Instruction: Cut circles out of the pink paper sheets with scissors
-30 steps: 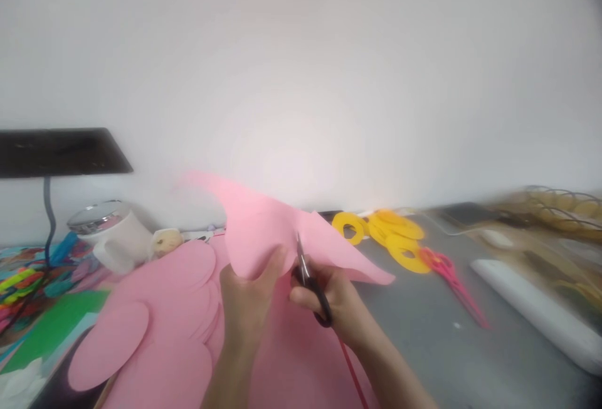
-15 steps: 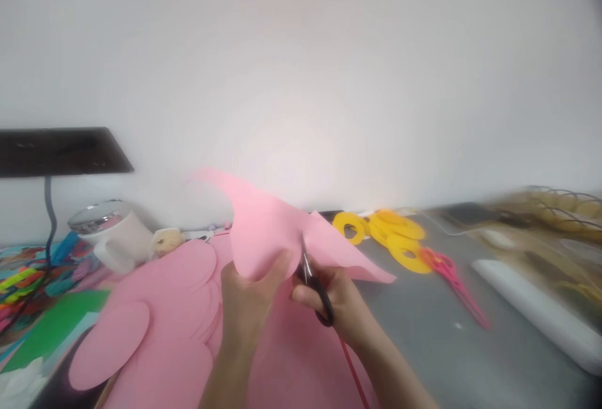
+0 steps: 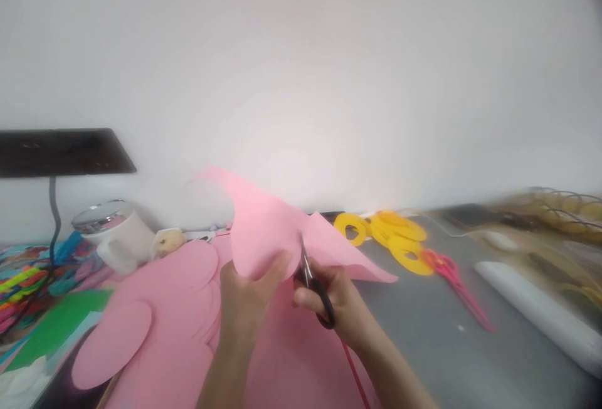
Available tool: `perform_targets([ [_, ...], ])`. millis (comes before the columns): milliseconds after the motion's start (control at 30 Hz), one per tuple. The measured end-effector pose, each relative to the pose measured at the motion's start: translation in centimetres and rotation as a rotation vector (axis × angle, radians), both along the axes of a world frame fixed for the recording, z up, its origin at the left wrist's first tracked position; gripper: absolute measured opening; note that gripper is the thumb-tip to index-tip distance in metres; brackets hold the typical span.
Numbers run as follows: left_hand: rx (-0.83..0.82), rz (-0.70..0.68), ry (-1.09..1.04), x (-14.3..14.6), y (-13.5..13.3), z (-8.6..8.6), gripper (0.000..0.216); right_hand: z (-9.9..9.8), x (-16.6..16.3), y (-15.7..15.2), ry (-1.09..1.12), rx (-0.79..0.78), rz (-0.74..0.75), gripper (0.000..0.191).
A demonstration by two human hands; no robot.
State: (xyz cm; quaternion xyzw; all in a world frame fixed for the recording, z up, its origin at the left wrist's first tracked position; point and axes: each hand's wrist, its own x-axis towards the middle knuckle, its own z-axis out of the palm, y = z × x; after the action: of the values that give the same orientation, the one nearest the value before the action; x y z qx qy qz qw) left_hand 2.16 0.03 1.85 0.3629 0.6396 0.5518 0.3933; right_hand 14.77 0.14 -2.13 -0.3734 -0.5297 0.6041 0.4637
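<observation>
My left hand (image 3: 251, 296) grips the lower edge of a pink paper sheet (image 3: 266, 227), thumb on the near face and the other fingers hidden behind it. The sheet is raised off the table, and a curling strip trails at its upper left. In my right hand (image 3: 336, 299) are black-handled scissors (image 3: 308, 271), fingers wrapped around the handles. Their blades point up and sit at a cut in the sheet, beside a folded-away flap (image 3: 341, 249) on the right. Below, several pink paper discs (image 3: 113, 343) lie to the left of my hands.
Yellow paper rings (image 3: 409, 252) and pink scissors (image 3: 458, 286) lie right on the grey table (image 3: 423, 346). A white mug (image 3: 125, 243) with a shiny lid stands at the back left, near green paper (image 3: 61, 327). A white roll-like object (image 3: 536, 315) lies far right.
The view has shifted very slightly. Both hands, the sheet and the scissors keep nearly the same positions, with the blades still at the cut.
</observation>
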Motion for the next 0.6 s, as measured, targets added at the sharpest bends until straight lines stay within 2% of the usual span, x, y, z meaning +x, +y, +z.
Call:
perform_targets([
  [200, 0.037, -0.019, -0.073, -0.12, 0.09, 0.11, 0.030, -0.22, 0.01, 0.11, -0.005, 0.012, 0.011, 0.031],
  [600, 0.062, -0.011, -0.037, -0.27, 0.19, -0.16, 0.031, -0.06, -0.02, 0.11, 0.009, 0.005, 0.013, 0.025],
])
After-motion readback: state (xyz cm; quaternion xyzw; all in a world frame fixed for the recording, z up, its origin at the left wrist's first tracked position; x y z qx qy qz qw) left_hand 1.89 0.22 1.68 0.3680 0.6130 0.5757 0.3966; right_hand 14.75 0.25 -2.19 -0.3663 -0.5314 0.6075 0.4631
